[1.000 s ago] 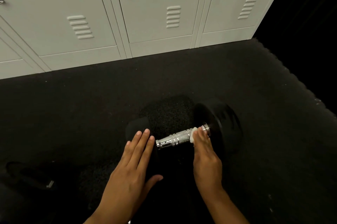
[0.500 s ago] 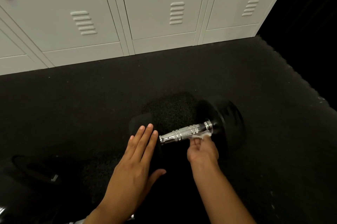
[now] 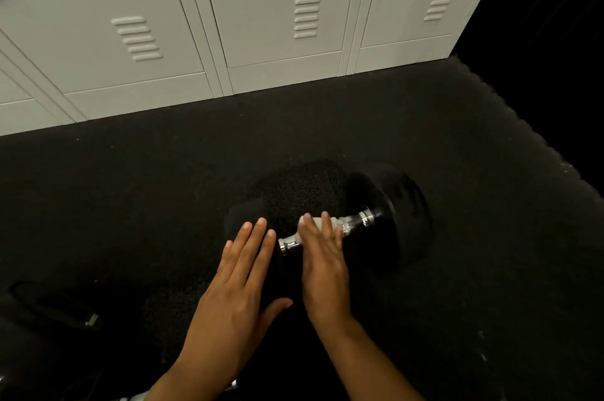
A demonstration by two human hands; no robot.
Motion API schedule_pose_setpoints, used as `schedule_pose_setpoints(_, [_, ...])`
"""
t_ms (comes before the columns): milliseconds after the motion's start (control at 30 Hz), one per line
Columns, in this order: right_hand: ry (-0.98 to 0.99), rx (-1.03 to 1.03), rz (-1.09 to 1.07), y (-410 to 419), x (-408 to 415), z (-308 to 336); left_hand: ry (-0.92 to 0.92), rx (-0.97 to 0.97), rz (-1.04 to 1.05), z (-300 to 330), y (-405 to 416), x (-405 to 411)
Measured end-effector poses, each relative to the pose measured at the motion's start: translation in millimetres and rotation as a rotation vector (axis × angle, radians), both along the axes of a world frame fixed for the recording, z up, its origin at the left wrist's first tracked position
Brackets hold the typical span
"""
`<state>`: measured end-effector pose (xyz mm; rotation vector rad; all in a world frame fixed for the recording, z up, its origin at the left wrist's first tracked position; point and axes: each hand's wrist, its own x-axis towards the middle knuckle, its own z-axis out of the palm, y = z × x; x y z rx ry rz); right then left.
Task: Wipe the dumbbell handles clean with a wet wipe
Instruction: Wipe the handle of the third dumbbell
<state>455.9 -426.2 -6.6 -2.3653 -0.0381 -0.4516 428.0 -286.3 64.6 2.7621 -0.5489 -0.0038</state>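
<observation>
The dumbbell (image 3: 385,224) lies on the dark floor (image 3: 163,191). The left hand (image 3: 242,283) rests flat, fingers straight, hiding the near weight. The right hand (image 3: 323,257), fingers straight, presses a wipe (image 3: 331,223) on the handle, mostly hidden.

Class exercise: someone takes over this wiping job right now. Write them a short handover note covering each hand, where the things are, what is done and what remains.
Left hand: flat, fingers straight, steadying the dumbbell's near black weight head.
Right hand: fingers straight, pressing the white wet wipe onto the chrome handle.
Dumbbell: lies on the black floor mat before the grey lockers.
Done: wiping is under way mid-handle.
Left: how much is already clean cannot be told; cover both ends near the collars. Another dark item lies at lower left, unclear.
</observation>
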Motion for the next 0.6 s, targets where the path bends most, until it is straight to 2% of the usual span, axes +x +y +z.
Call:
schedule_pose_setpoints(67, [-0.046, -0.121, 0.218, -29.4, -7.9, -3.1, 0.002, -0.006, -0.001, 0.1, 0.3, -0.1])
schedule_pose_setpoints(133, [-0.107, -0.222, 0.297, -56.6, -10.6, -1.6, -0.003, -0.017, 0.0, 0.1, 0.3, 0.2])
schedule_pose_setpoints(233, [-0.091, -0.277, 0.251, -68.4, -0.4, -0.7, -0.016, -0.009, 0.01, 0.2, 0.2, 0.3])
schedule_pose_setpoints(367, [0.002, -0.281, 0.09, -37.8, 18.2, 8.5, -0.013, -0.003, 0.01, -0.7, 0.2, 0.3])
schedule_pose_setpoints(600, [-0.053, -0.356, 0.279, -64.3, 7.6, 13.2, -0.049, -0.04, 0.005, 0.8, -0.1, -1.3])
